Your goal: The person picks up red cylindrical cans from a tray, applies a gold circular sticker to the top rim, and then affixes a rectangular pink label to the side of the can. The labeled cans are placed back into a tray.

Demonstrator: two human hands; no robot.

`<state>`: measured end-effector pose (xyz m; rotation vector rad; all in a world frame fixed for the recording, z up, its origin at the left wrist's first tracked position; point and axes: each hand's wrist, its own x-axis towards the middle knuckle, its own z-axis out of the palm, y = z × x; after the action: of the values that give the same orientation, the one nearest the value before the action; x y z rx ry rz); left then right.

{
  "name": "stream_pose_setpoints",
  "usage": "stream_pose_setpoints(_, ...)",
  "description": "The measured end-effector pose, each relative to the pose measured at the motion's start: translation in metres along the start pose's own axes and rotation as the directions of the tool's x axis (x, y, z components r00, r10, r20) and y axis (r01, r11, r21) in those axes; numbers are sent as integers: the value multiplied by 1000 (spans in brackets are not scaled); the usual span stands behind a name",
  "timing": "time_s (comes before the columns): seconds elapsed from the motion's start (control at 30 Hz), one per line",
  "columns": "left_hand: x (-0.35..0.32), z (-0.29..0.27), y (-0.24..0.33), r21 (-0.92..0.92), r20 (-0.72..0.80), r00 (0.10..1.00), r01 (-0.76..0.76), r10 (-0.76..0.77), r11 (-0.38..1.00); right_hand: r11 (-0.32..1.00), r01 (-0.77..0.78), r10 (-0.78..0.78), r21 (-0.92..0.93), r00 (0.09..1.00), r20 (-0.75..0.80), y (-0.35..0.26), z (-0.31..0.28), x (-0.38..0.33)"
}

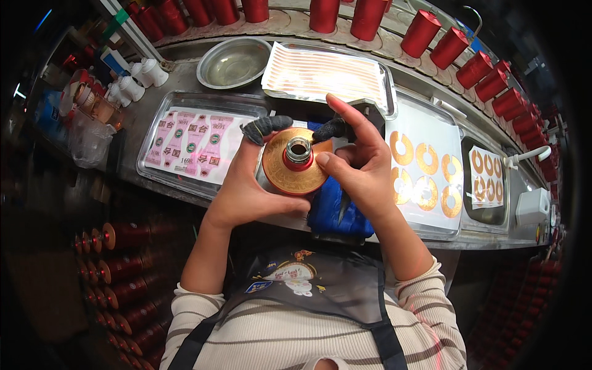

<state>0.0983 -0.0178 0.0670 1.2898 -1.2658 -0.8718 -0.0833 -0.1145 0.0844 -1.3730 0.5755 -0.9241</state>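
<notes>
I have both hands on one bottle (279,174), held neck up over the middle of the counter's near edge, with its open mouth facing my camera. The left hand (246,180) is curled round the bottle's left side, thumb along the near side, and a dark finger cover (265,128) shows at the far left of the gold top. The right hand (364,176) is partly spread: its thumb presses on the gold top close to the neck, a finger in a black sleeve bends in at the top's far right edge, and another finger sticks up free.

Just beside the bottle, at the near edge of the steel counter (180,75), sits a blue cloth (324,217). Left of the hands, a tray (209,100) carries a sheet of pink labels (213,139). Toward the far edge I see a metal bowl (231,65) and a sheet of striped strips (327,71) — the latter on another tray. To the right, a white sheet (414,169) bears gold rings (420,159), and near the right end a small basin (487,216) holds more. White cups (143,74) stand at the far left corner; red bottles (421,34) line the conveyor beyond the far edge.
</notes>
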Motion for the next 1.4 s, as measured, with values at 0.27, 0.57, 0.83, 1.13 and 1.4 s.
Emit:
stream_pose_setpoints(0.27,20,-24,-6,-336,259,965,60,31,940,1000,-14,16,21,994,-109,3,-1,-6)
stream_pose_setpoints(0.57,10,-7,15,-352,105,972,235,-212,906,940,-93,90,-329,996,-22,7,5,-21)
stream_pose_setpoints(0.83,10,-6,14,-379,95,976,219,-198,899,954,-205,216,-219,976,27,7,2,-17)
stream_pose_setpoints(1.13,9,3,14,-424,65,964,262,-260,867,974,-194,200,-121,979,42,7,3,-14)
stream_pose_setpoints(1.4,11,-1,9,-488,125,979,204,-163,849,971,-199,208,-133,976,61,6,-1,-10)
